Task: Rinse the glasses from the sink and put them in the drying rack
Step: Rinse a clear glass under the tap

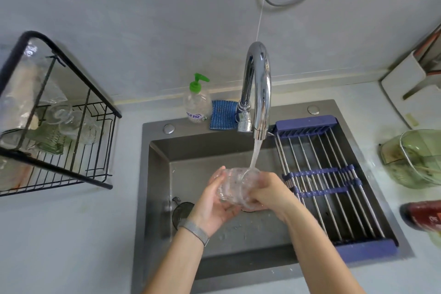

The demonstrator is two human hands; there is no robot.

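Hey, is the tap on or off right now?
On. Water streams from the tap onto the glass that the left hand and right hand hold over the sink.

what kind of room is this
Most likely a home kitchen, at the washing-up spot: a dark sink under a chrome tap with water running, a pump bottle of soap behind it, and a black wire drying rack holding glasses on the counter.

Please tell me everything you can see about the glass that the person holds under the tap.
The glass is clear, short and textured, looking wet. It is tilted over the dark sink, its mouth toward the faucet, whose stream runs into it. The left hand cups it from below; the right hand grips its other side.
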